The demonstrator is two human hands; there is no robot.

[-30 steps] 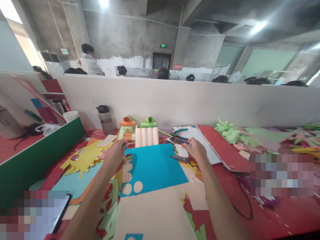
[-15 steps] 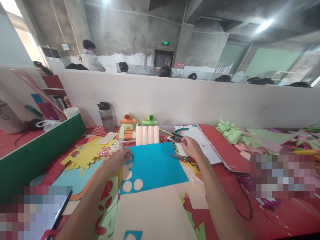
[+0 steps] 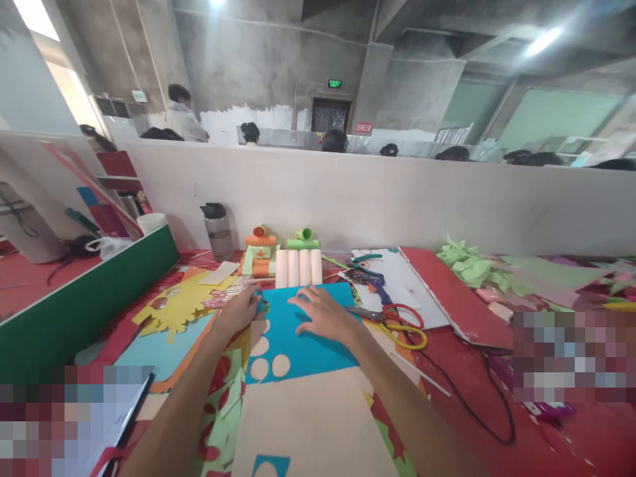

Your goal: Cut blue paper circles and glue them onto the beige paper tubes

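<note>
A blue sheet (image 3: 303, 351) with several round holes along its left side lies over a beige sheet (image 3: 308, 417). My left hand (image 3: 241, 310) rests at the blue sheet's upper left edge with its fingers curled together. What they hold, if anything, is hidden. Over the middle of the blue sheet hovers my right hand (image 3: 325, 315), fingers spread, holding nothing. Scissors (image 3: 405, 324) with red and yellow handles lie right of it, and behind them is a blue-handled glue gun (image 3: 378, 285). Several beige paper rolls (image 3: 299, 267) stand side by side beyond the blue sheet.
A water bottle (image 3: 217, 232) stands by the white partition (image 3: 348, 199). Paper scraps, such as a yellow cut-out (image 3: 173, 305), cover the left side. A black cable (image 3: 457, 391) runs across the red table at right. People's heads show beyond the partition.
My right hand has moved left from beside the glue gun to above the blue sheet, and its fingers have spread. The scissors' handles and the glue gun are now uncovered. My left hand stays at the edge.
</note>
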